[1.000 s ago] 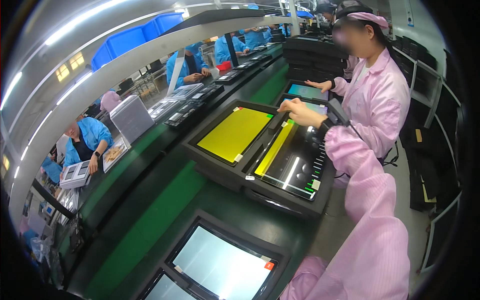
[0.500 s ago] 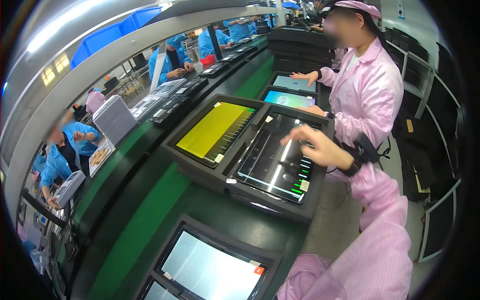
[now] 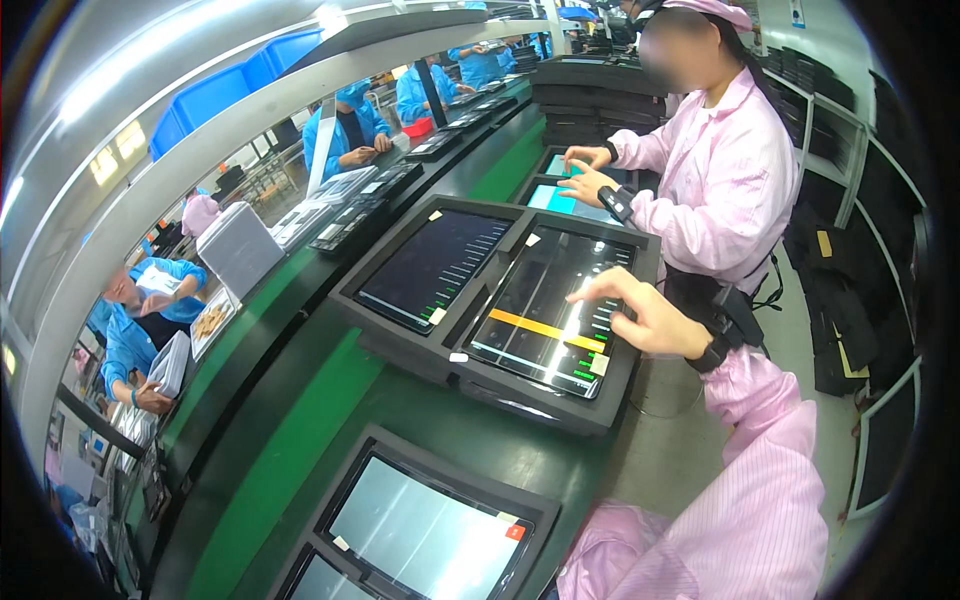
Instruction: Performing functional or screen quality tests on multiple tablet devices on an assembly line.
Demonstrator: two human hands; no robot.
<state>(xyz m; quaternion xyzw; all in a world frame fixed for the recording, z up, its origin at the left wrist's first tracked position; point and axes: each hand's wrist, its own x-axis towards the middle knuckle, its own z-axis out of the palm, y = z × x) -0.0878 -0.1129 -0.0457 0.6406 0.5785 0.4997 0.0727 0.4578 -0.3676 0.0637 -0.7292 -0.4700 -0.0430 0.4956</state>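
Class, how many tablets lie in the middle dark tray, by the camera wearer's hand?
2: the left tablet and the right tablet, side by side. The right hand covers part of the right one; no further tablet seems hidden there.

Bare right hand (image 3: 648,315), black wristband (image 3: 712,354) around its wrist, boxy black device (image 3: 738,316) just beside the wristband, puckered pink cuff (image 3: 735,372) behind the wristband, loose, finely striped pink sleeve (image 3: 745,470) below it, creased pink fabric (image 3: 615,550) well below the wristband
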